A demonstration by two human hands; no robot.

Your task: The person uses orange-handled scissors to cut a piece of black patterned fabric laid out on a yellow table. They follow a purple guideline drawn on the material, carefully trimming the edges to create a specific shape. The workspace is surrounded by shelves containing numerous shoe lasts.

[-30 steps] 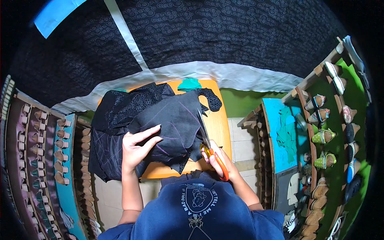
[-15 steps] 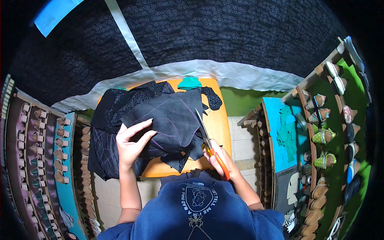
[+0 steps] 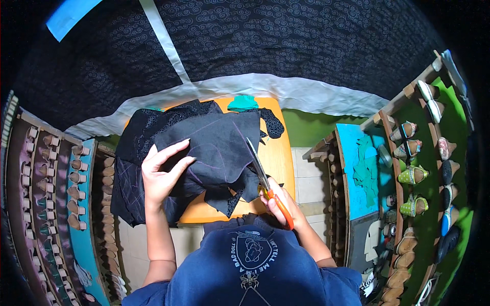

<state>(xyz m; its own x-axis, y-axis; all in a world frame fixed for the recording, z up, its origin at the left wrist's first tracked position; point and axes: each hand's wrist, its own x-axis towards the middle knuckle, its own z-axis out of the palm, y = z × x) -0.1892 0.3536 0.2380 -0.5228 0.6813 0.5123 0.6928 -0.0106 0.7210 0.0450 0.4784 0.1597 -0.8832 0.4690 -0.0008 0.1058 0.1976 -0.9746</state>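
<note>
My right hand (image 3: 278,203) grips a pair of scissors (image 3: 259,166) with orange handles. The blades point up and away along the right edge of a black fabric piece (image 3: 212,140) marked with purple curved lines. The gap between the blades is too small to judge. My left hand (image 3: 161,178) is at the fabric's left side, thumb and forefinger apart, with fingertips over the cloth; whether they press on it is unclear. Under and left of this piece lies a heap of black fabric (image 3: 133,168), partly patterned. Jagged dark scraps (image 3: 218,199) lie by the near edge.
The orange table (image 3: 278,153) bears a green folded cloth (image 3: 243,103) and a black patterned scrap (image 3: 272,123). A turquoise surface (image 3: 347,145) at right holds green cut scraps (image 3: 365,168). Shoe racks (image 3: 403,97) stand at both sides; a dark patterned cloth (image 3: 286,46) hangs behind.
My left hand has shifted slightly left, its thumb and forefinger still apart. The scissors have moved only slightly against the fabric edge, still in my right hand.
</note>
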